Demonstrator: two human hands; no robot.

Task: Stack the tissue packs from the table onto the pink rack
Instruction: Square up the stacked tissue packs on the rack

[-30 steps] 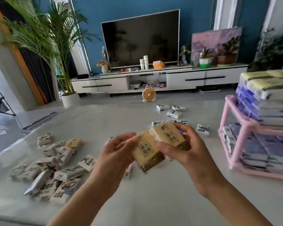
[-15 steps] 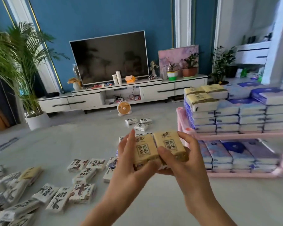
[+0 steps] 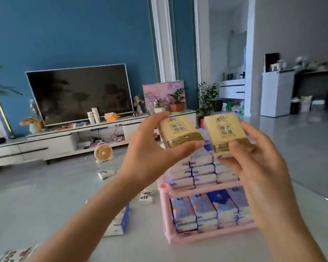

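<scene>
Left hand point(image 3: 150, 148) pinching yellow pack point(image 3: 178, 131), right hand point(image 3: 254, 167) gripping second yellow pack point(image 3: 225, 132), glossy table point(image 3: 45, 205), blue wall point(image 3: 74, 35), television point(image 3: 80, 93)

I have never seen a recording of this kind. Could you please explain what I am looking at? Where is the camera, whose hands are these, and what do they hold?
There is no machine here. A person wears one wide-angle camera on the head, so you look forward and down at that person's own two bare hands. The left hand grips one yellow tissue pack. The right hand grips a second yellow pack. Both packs are held up above the pink rack, whose two shelves already hold rows of blue and white packs. The rack stands on a pale table, where a few loose packs lie.
</scene>
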